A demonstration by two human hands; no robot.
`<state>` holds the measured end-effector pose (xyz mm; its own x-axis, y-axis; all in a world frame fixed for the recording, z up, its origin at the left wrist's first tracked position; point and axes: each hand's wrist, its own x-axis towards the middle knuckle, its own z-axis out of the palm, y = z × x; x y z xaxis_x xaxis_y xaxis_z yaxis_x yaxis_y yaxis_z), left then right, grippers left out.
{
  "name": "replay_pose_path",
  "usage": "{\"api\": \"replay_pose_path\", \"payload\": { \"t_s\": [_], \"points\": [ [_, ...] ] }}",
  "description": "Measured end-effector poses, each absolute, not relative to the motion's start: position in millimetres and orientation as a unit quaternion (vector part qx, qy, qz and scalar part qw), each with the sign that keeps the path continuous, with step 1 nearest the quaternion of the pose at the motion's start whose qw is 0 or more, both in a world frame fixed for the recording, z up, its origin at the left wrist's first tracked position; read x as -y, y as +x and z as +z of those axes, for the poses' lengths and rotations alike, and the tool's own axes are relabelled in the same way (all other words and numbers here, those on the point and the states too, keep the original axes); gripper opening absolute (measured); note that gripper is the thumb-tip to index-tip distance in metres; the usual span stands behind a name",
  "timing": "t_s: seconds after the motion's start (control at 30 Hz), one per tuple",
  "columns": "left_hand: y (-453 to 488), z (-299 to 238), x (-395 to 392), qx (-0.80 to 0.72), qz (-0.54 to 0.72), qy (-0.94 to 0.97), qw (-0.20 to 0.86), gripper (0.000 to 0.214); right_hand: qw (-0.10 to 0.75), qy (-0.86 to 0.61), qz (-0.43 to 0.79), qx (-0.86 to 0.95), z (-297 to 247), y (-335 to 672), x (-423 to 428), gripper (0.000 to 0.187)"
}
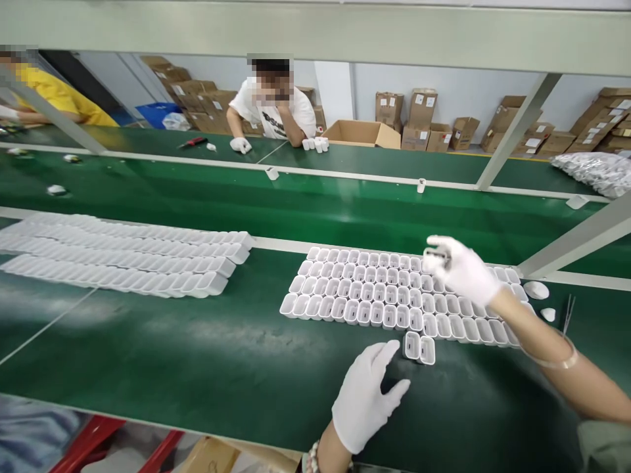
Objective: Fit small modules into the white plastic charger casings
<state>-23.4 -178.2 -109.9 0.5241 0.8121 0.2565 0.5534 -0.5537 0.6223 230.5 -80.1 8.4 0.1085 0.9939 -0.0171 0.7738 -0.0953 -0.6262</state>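
Note:
My left hand (367, 397), in a white glove, is over the near part of the green bench, thumb and fingers apart and nothing between them. Just beyond its fingertips stand two white plastic cups (412, 345), in front of a larger block of rows of the same open-topped cups (365, 292). Many of these have a small dark mark inside. Raised above the right part of that block, my gloved right hand (466, 269) pinches a small white piece with dark edges (436, 257). Its exact kind is blurred, and the hand hides some cups below.
Another block of white cups (123, 256) stands at left. Tweezers (569, 314) and small white pieces (536, 290) lie at right. Beyond the green conveyor belt (345, 203) sits a co-worker (276, 112). Slanted frame posts (517, 131) rise from the bench edges.

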Motion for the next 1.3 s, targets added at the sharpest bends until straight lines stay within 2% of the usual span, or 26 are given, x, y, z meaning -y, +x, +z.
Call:
{"api": "replay_pose_path", "payload": {
  "t_s": [0.13, 0.27, 0.4, 0.43, 0.5, 0.57, 0.63, 0.77, 1.0, 1.3],
  "points": [
    [-23.5, -114.3, 178.4, -0.39, 0.248, 0.852, 0.247, 0.056, 0.229, -0.766, 0.169, 0.577, -17.3, 269.0, 1.4, 0.038],
    [-23.5, -116.6, 177.0, -0.407, 0.241, 0.846, 0.247, 0.052, 0.205, -0.787, 0.161, 0.559, -36.5, 283.0, -19.7, 0.031],
    [-22.9, -116.2, 177.1, -0.409, 0.229, 0.85, 0.241, 0.05, 0.244, -0.746, 0.125, 0.607, -17.1, 284.7, 22.2, 0.051],
    [-22.8, -115.8, 177.4, -0.408, 0.225, 0.852, 0.239, 0.049, 0.259, -0.723, 0.124, 0.628, -8.9, 285.1, 42.8, 0.051],
    [-22.9, -114.8, 177.9, -0.409, 0.213, 0.855, 0.236, 0.047, 0.27, -0.672, 0.159, 0.671, 3.6, 285.6, 93.2, 0.042],
    [-23.4, -113.8, 178.2, -0.415, 0.199, 0.855, 0.239, 0.044, 0.239, -0.575, 0.262, 0.738, 4.2, 283.7, 147.3, 0.029],
    [-24.2, -112.8, 177.9, -0.423, 0.186, 0.853, 0.241, 0.042, 0.188, -0.518, 0.359, 0.753, -9.4, 277.4, 193.0, 0.032],
    [-24.4, -111.4, 174.9, -0.426, 0.164, 0.858, 0.236, 0.039, 0.143, -0.572, 0.381, 0.712, -53.9, 258.8, 233.1, 0.05],
    [-22.5, -115.1, 170.1, -0.351, 0.208, 0.89, 0.203, 0.043, 0.159, -0.565, 0.453, 0.671, -84.6, 248.2, 228.1, 0.068],
    [-23.2, -115.8, 163.6, -0.319, 0.211, 0.904, 0.192, 0.041, 0.171, -0.57, 0.471, 0.651, -92.4, 246.8, 234.4, 0.069]
  ]
}}
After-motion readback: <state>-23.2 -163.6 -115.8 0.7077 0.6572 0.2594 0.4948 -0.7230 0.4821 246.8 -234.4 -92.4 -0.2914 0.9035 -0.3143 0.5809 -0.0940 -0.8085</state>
